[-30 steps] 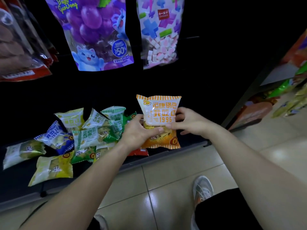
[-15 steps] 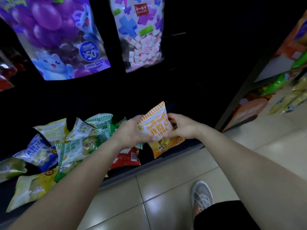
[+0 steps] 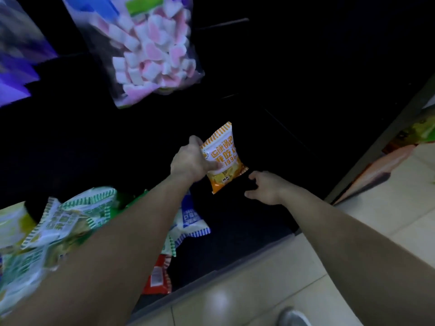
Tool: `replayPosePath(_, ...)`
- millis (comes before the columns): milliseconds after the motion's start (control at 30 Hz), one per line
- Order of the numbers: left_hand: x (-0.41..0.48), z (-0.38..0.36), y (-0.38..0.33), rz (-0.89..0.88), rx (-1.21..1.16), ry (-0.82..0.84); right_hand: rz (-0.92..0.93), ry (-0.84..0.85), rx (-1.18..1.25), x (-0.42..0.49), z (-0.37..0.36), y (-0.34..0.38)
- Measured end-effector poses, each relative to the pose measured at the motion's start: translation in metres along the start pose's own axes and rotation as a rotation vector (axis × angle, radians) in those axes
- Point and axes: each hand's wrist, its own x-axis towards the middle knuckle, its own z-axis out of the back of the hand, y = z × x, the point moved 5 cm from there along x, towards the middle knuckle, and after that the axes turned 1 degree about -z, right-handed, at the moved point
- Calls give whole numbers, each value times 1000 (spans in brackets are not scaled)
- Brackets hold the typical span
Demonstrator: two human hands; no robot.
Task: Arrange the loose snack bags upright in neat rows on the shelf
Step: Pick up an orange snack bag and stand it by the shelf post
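Observation:
My left hand (image 3: 191, 160) grips an orange-and-white snack bag (image 3: 222, 158) by its left edge, holding it tilted over the dark right part of the bottom shelf (image 3: 247, 241). Just right of the bag's lower corner, my right hand (image 3: 264, 188) hovers with fingers spread and nothing in it. Loose bags lie in a heap on the shelf's left side: green-striped ones (image 3: 70, 220), a blue-striped one (image 3: 191, 221) and a red one (image 3: 157, 276), partly hidden under my left forearm.
A clear bag of pink-and-white candy (image 3: 150, 50) hangs above the shelf, with a purple bag (image 3: 16, 74) to its left. Pale floor tiles (image 3: 235, 300) run along the shelf's front edge. My shoe (image 3: 293, 317) shows at the bottom. Another rack (image 3: 414, 135) stands at the right.
My right hand has let go of the orange bag and dropped beside it. My left hand has carried the bag rightward and deeper over the shelf. The view has swung right.

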Motion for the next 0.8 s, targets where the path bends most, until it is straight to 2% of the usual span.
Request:
replayPosePath(233, 74, -62, 0, -42, 67, -67, 3, -1, -10, 54, -34, -23)
replayPosePath(367, 97, -82, -4, -47, 35, -36, -14, 17, -8, 61, -53, -30)
replayPosePath(467, 103, -94, -12, -51, -9, -43, -32, 25, -8, 63, -63, -34)
replayPosePath(633, 96, -98, -16, 0, -58, -160, -30, 20, 0, 60, -71, -34)
replayPosePath(800, 86, -82, -7, 16, -179, -123, -32, -2, -10, 49, -67, -31)
